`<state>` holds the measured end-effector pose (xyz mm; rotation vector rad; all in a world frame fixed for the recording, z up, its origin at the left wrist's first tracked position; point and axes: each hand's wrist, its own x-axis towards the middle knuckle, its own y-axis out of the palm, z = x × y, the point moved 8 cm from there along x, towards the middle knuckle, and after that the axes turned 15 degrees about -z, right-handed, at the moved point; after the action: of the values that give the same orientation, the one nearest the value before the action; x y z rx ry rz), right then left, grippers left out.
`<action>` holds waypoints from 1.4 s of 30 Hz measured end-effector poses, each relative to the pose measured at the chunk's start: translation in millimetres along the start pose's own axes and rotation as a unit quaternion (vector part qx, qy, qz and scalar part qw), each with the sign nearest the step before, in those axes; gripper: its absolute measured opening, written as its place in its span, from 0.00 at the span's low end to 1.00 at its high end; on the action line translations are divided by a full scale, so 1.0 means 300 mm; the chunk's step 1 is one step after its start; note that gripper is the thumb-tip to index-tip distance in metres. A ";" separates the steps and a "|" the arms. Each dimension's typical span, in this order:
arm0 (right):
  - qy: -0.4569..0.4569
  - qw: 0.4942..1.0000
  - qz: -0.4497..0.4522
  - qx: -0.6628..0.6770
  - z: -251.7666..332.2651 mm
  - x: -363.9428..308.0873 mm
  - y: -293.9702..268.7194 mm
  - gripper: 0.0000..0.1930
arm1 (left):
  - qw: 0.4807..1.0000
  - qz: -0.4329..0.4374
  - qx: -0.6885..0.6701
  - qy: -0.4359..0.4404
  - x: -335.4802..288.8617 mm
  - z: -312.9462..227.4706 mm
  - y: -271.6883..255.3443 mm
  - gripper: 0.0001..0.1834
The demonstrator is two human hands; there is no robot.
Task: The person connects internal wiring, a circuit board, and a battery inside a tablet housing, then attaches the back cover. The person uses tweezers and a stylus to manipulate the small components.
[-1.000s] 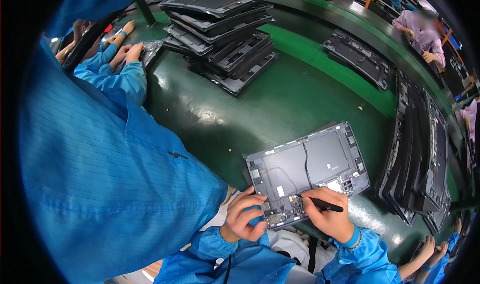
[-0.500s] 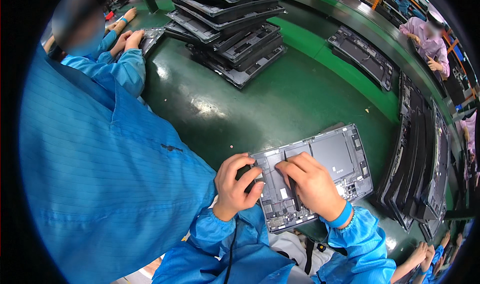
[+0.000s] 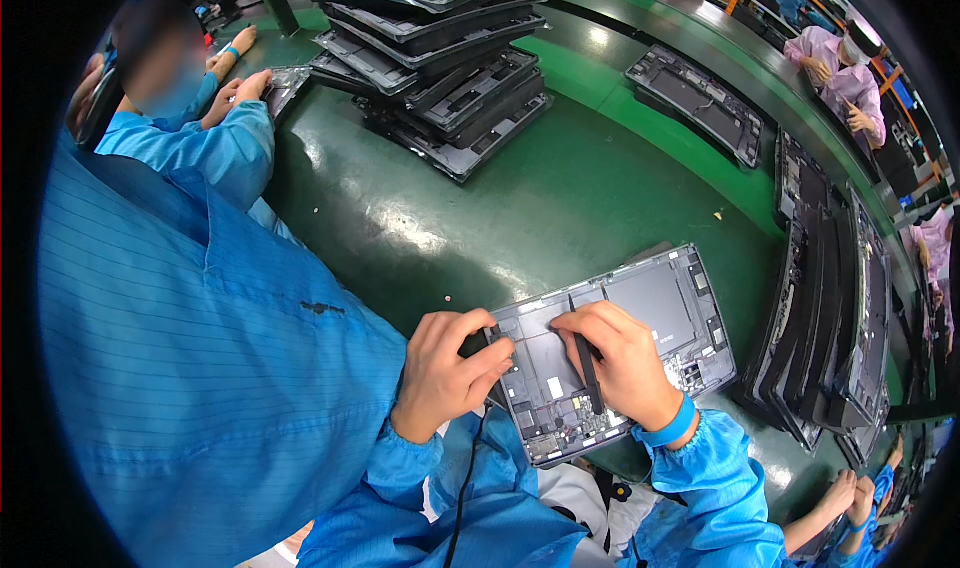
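Observation:
An opened tablet (image 3: 655, 303), its grey inside and small circuit parts facing up, lies tilted at the near edge of the green table. My left hand (image 3: 440, 376) is closed on its left edge, thumb and fingers near the corner. In my right hand (image 3: 630, 368), which wears a blue wristband, is a pair of black tweezers (image 3: 589, 378). The right fingertips are low over the left-middle part of the tablet. A faint thin line crosses the grey surface between my hands; what it is I cannot make out.
Stacked tablet housings (image 3: 440, 98) rise at the back left of the green table (image 3: 590, 188). More housings (image 3: 820, 318) lean together at the right, and another small pile (image 3: 697, 103) lies behind. A co-worker's blue sleeve (image 3: 225, 368) fills the left side close to me.
My left thumb and fingers have drawn closer together at the tablet's edge. The right hand with the tweezers has barely moved over the tablet. The whole view has shifted slightly.

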<state>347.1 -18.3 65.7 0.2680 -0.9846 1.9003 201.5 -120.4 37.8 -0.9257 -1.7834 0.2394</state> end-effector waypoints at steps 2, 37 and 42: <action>0.017 1.000 -0.003 0.005 -0.014 0.000 -0.004 0.09 | 0.999 0.023 -0.032 0.005 0.030 0.002 0.010 0.11; 0.042 0.969 0.157 0.185 -0.059 0.126 0.106 0.05 | 1.000 -0.012 -0.019 -0.006 0.007 0.031 0.014 0.12; 0.018 0.977 0.141 0.162 -0.046 0.130 0.099 0.05 | 0.999 -0.004 -0.041 -0.026 0.005 0.038 0.020 0.11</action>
<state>304.9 10.2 62.6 0.2928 -0.7129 2.3197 194.2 -112.1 30.7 -0.9780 -1.8560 0.1862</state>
